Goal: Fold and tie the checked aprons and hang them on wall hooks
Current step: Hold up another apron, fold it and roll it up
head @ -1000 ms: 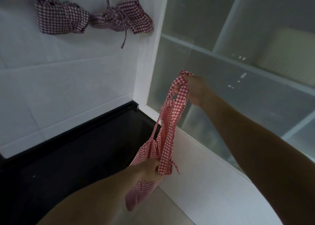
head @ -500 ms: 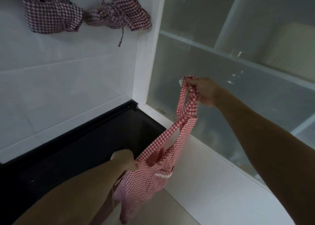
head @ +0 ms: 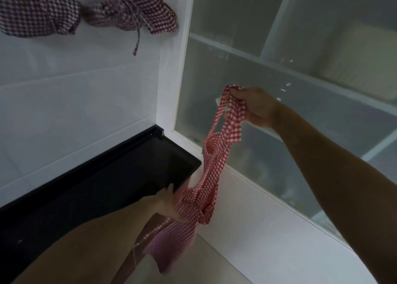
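A dark checked apron bundle (head: 36,14) hangs on the white wall (head: 75,94), high up and well to the left of the frosted-glass cabinet (head: 279,68). Just beside it, closer to the cabinet's white frame, hangs a second tied apron bundle (head: 137,12), with one loose string (head: 137,38) trailing down from its knot. The hooks themselves lie above the top edge of the view. Below both bundles, a black worktop (head: 96,187) runs along the wall and ends at the cabinet's lower corner.

The left hand (head: 169,206) sits at the worktop's near corner, in front of the cabinet's white base panel. Its fingers curl round the bunched lower part of a red checked apron (head: 212,176), whose blurred tail hangs below the hand.

From there the apron stretches upward across the cabinet glass to the right hand (head: 255,107). That hand is raised in front of the glass door, and its curled fingers grip the gathered top of the apron, where the straps loop over them. The cloth between the two hands is twisted into a narrow band.
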Tool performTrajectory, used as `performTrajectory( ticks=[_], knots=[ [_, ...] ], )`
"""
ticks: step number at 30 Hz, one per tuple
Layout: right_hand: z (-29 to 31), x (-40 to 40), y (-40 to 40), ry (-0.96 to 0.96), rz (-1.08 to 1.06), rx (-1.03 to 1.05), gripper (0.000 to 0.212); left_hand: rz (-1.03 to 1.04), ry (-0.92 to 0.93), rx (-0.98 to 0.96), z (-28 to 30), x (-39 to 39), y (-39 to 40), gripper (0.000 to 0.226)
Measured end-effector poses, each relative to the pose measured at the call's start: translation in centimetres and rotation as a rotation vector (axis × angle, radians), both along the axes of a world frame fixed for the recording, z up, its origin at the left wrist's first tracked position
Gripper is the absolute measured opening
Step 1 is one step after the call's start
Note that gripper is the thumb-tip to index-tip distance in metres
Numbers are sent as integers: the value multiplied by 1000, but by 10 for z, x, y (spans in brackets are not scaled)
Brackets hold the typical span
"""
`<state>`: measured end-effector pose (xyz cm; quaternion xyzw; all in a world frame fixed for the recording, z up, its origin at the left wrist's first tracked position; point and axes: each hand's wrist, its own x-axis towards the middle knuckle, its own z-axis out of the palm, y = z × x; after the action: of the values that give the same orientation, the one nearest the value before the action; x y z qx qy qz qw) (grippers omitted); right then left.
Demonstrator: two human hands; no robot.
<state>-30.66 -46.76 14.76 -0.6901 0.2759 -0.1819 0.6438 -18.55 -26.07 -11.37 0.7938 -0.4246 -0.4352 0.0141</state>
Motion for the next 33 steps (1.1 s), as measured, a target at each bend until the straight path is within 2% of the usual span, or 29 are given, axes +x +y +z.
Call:
performTrajectory(
  ticks=[4,5,7,9,11,13,17,20,22,26,29,33],
  knots=[
    [3,7,4,-48,8,17,21,65,231,-390,-7,-27,-28,156],
    [5,8,5,-74,-5,26,22,88,275,-442,-20,-28,-37,148],
    [5,14,5,-125,-59,40,22,127,313,-484,-49,-32,-49,114],
    [3,21,0,-163,-152,48,21,174,309,-534,-38,-48,-49,90],
    [0,28,-5,-199,-235,96,21,197,339,-547,-29,-62,-55,76],
    [-2,34,-6,-231,-299,154,23,248,318,-560,-24,-71,-65,77],
    [-7,48,-9,-246,-379,221,20,480,374,-700,-11,-78,-87,96],
    [-6,57,-4,-261,-395,267,19,625,281,-788,-16,-75,-105,80],
    [-5,62,-1,-272,-393,285,18,646,198,-804,-13,-72,-109,66],
    [-4,70,-1,-257,-390,256,20,675,-2,-755,-8,-69,-110,74],
    [-2,78,2,-264,-409,287,19,734,-27,-751,-16,-63,-110,79],
    [4,88,-1,-290,-474,349,18,838,-54,-798,-24,-45,-110,56]
  ],
)
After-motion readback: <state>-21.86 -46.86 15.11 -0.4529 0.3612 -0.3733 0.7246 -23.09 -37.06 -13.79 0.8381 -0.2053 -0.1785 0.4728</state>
